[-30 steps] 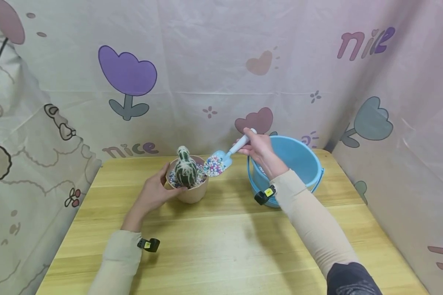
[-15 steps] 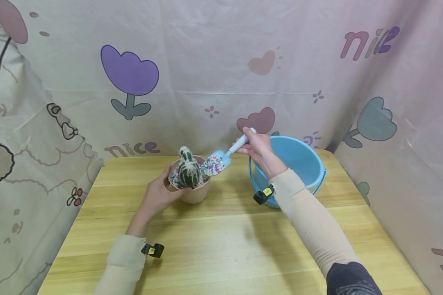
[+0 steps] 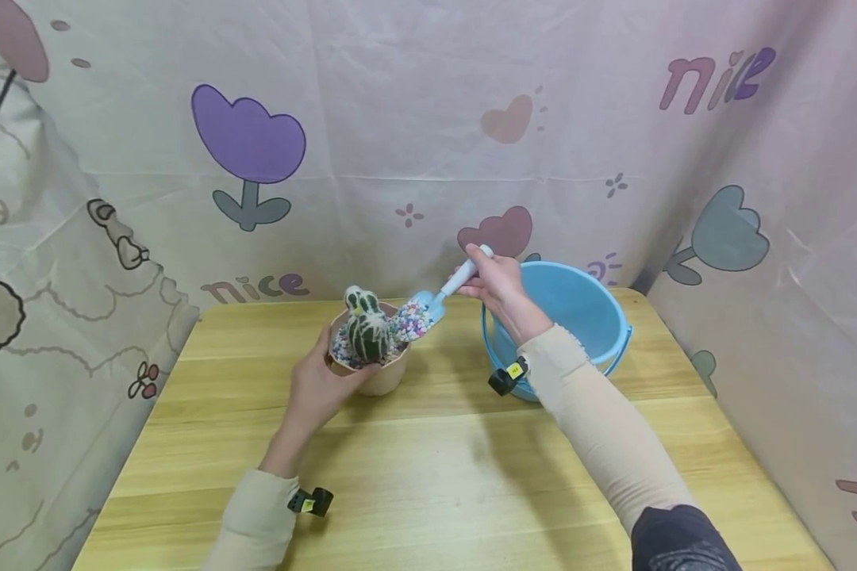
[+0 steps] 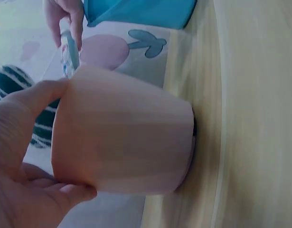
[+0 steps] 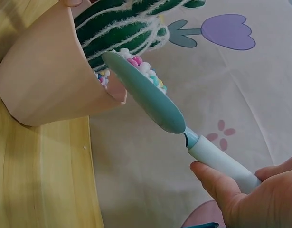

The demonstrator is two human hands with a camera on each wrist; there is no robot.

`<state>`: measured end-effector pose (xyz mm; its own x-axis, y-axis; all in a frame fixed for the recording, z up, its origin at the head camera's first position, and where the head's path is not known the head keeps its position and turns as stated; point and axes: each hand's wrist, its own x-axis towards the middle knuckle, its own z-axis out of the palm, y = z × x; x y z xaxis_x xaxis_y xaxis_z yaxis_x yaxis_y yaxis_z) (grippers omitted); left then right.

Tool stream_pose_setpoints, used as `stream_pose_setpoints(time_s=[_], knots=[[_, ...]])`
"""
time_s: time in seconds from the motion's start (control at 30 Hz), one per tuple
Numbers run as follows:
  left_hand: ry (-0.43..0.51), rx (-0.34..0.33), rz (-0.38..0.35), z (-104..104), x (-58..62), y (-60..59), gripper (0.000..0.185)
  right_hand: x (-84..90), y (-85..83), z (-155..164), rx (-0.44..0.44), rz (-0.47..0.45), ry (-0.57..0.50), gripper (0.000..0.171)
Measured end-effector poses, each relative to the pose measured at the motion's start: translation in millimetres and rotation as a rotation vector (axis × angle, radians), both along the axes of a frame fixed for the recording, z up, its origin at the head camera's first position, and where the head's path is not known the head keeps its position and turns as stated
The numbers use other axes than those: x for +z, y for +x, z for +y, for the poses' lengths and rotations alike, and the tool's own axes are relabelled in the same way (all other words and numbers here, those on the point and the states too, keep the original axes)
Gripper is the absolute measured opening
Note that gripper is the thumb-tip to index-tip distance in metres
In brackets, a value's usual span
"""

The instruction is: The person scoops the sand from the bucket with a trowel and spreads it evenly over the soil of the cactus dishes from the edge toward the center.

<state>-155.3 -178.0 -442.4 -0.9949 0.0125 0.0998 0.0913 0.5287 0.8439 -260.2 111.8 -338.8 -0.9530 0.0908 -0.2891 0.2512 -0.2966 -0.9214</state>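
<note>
Over the last second the scoop (image 3: 421,311) had moved left and tipped, so its blade now sat over the rim of the pot (image 3: 371,373), touching or just above it; earlier it hung just beside the pot. The left hand (image 3: 319,386) had slid further round the pot's near side. Judging from that, the pebbles (image 3: 410,321) were at the point of spilling in, with most of the load still on the blade.

Right hand (image 3: 496,279) pinched the scoop's white handle (image 5: 221,161) between thumb and curled fingers, above the bucket (image 3: 578,305). Left hand gripped the pot wall, thumb over the rim, fingers wrapped underneath; the wrist view showed the pot tilted, its base partly lifted off the table (image 3: 428,460).

Pot held a green cactus (image 3: 367,327) with white ribs, upright, and a layer of coloured pebbles round it, up near the rim. Blue bucket stood right of the pot, apart from it; its inside was mostly hidden by the right arm, so contents could not be told.
</note>
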Motion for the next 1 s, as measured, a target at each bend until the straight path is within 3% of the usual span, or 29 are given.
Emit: stream_pose_setpoints(time_s=[0.33,0.47,0.57,0.73,0.87,1.0], knots=[[0.005,0.078,0.024,12,-1.0,6.3,0.116,-1.0,0.5,-2,-0.013,0.010,0.021,0.058],[0.002,0.043,-0.027,6,-0.6,3.5,0.126,-0.9,0.7,-1,-0.016,0.007,0.025,0.059],[-0.029,-0.023,-0.075,-3,0.0,-2.4,0.134,-0.5,1.0,-1,-0.019,0.005,0.026,0.059],[-0.075,-0.127,-0.085,-14,-0.6,-14.2,0.140,-0.2,1.5,-1,-0.018,0.002,0.038,0.057],[-0.076,-0.132,-0.075,-15,-2.7,-17.7,0.140,0.1,2.2,-1,-0.010,0.002,0.043,0.055],[-0.058,-0.093,-0.072,-10,-3.4,-14.9,0.139,0.5,2.4,0,-0.007,0.001,0.058,0.055]])
